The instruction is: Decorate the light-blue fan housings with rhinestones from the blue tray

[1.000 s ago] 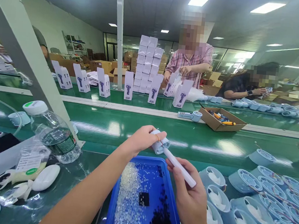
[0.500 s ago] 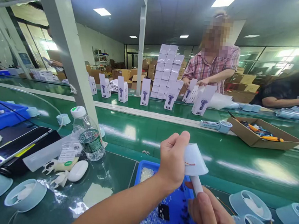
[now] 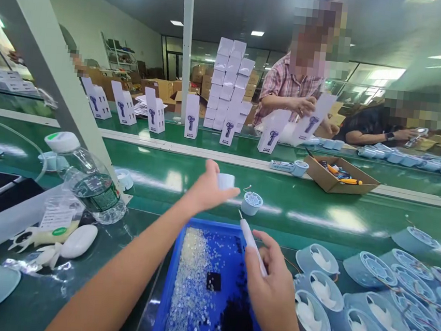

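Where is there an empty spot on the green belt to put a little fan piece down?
The green belt is bare between the lone fan shell and the cardboard box, and also left of the left hand, toward the water bottle. It is crowded at the right, where fan shells pack together, and the blue tray is full of tiny parts.

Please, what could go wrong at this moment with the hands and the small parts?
The left hand reaches over the green belt beside a small round housing; a bump might knock it. The right hand holds a white pen tool over the blue tray; its tip could scatter the tiny parts.
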`<state>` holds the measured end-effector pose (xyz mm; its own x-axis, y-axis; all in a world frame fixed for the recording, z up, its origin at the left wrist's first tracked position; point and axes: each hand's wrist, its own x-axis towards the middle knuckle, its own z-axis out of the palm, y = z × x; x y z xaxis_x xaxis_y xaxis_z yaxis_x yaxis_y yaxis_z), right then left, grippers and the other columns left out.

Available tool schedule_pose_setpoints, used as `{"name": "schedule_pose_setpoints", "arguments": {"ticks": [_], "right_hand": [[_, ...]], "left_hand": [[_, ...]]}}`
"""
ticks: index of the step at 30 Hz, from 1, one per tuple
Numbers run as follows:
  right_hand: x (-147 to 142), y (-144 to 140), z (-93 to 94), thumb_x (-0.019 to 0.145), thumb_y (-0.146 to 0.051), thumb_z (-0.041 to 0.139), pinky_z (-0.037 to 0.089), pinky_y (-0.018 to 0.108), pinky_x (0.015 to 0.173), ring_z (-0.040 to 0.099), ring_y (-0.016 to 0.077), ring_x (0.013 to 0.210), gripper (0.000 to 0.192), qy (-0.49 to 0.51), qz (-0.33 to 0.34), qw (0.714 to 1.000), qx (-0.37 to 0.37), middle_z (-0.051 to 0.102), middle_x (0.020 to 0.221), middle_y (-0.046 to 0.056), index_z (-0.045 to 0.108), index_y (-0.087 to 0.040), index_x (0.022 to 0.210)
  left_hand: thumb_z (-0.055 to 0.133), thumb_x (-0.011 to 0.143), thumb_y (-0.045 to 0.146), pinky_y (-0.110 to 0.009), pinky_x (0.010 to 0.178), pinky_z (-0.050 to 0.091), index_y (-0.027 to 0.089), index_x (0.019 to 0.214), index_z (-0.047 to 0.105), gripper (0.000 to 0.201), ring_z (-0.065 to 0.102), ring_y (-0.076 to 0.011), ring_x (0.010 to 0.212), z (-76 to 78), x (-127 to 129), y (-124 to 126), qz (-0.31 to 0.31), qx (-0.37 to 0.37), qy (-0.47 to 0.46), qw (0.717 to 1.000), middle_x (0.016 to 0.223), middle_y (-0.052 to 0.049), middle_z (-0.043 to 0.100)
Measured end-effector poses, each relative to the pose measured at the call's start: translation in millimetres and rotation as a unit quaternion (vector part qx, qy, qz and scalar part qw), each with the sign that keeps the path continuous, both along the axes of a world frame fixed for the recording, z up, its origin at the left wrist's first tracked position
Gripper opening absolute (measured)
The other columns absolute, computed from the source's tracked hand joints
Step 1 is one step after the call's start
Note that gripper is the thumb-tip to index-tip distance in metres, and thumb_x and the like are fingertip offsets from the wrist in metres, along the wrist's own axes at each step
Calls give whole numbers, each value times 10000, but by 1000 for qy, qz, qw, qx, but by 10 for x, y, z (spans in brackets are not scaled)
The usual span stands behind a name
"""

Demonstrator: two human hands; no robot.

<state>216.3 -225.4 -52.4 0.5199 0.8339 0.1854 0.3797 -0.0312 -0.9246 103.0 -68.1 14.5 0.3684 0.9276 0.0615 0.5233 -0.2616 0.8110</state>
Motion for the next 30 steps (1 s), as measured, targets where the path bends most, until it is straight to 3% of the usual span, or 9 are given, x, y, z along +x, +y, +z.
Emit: {"name": "schedule_pose_setpoints", "arguments": {"ticks": [4, 6, 8, 11, 13, 18, 23, 27, 30], "right_hand": [[31, 51, -17, 794, -497, 621, 429, 244, 518, 511, 133, 557, 304, 38, -26, 997, 54, 557, 667, -17, 581, -205, 865], [50, 75, -45, 840, -515, 568, 439, 246, 544, 524, 134, 590, 302, 53, -8, 997, 63, 585, 711, -4, 556, -214, 858], [63, 93, -82, 875, -533, 512, 423, 240, 522, 508, 127, 569, 313, 67, 20, 996, 54, 590, 710, -8, 535, -221, 872], [69, 111, -128, 887, -551, 491, 404, 236, 503, 506, 124, 557, 330, 73, 49, 995, 36, 607, 724, -5, 523, -223, 910], [63, 117, -144, 893, -547, 486, 401, 238, 505, 515, 126, 562, 329, 68, 59, 995, 33, 610, 722, -5, 521, -221, 914], [36, 123, -150, 910, -524, 480, 400, 246, 525, 536, 134, 598, 311, 63, 71, 995, 32, 620, 753, 7, 514, -215, 916], [41, 128, -142, 907, -517, 486, 416, 262, 579, 544, 151, 643, 299, 61, 79, 995, 23, 609, 746, 2, 510, -219, 905], [36, 112, -105, 904, -486, 503, 404, 265, 591, 501, 140, 599, 282, 1, 126, 992, 1, 552, 663, -25, 509, -213, 833], [24, 83, -91, 912, -469, 500, 376, 267, 599, 476, 136, 616, 279, -46, 62, 996, 34, 524, 680, -27, 497, -212, 803]], "left_hand": [[625, 724, 419, -391, 739, 465, 197, 1147, 408, 525, 574, -295, 895, -227, -211, 299, 59, 72, 220, 971, 982, -118, 549], [600, 742, 355, -413, 849, 444, 213, 1157, 490, 452, 503, -345, 1091, -372, -242, 368, 67, 79, 273, 956, 1133, -151, 501], [615, 736, 379, -429, 935, 407, 257, 1224, 514, 513, 408, -366, 1213, -467, -249, 407, 63, 75, 284, 954, 1256, -148, 437], [603, 712, 574, -472, 985, 377, 314, 1335, 459, 690, 333, -380, 1281, -452, -300, 463, 52, 61, 276, 958, 1350, -134, 386], [528, 732, 651, -518, 1014, 341, 297, 1339, 472, 705, 290, -397, 1316, -373, -393, 516, 98, 69, 279, 953, 1405, -148, 342], [548, 765, 489, -545, 1126, 142, 198, 1282, 517, 594, 99, -415, 1428, -285, -770, 679, 283, 54, 310, 906, 1538, -177, 160], [589, 719, 403, -568, 1132, 81, 147, 1290, 483, 634, -20, -423, 1447, -421, -1071, 795, 353, -14, 311, 882, 1565, -216, 70], [602, 699, 341, -583, 1124, 86, 84, 1249, 529, 611, 83, -458, 1422, -502, -1162, 826, 382, -29, 332, 862, 1501, -259, 227], [589, 712, 293, -625, 1083, 159, 124, 1214, 562, 530, 228, -438, 1365, -515, -1176, 836, 388, -19, 347, 853, 1403, -235, 370]]}}
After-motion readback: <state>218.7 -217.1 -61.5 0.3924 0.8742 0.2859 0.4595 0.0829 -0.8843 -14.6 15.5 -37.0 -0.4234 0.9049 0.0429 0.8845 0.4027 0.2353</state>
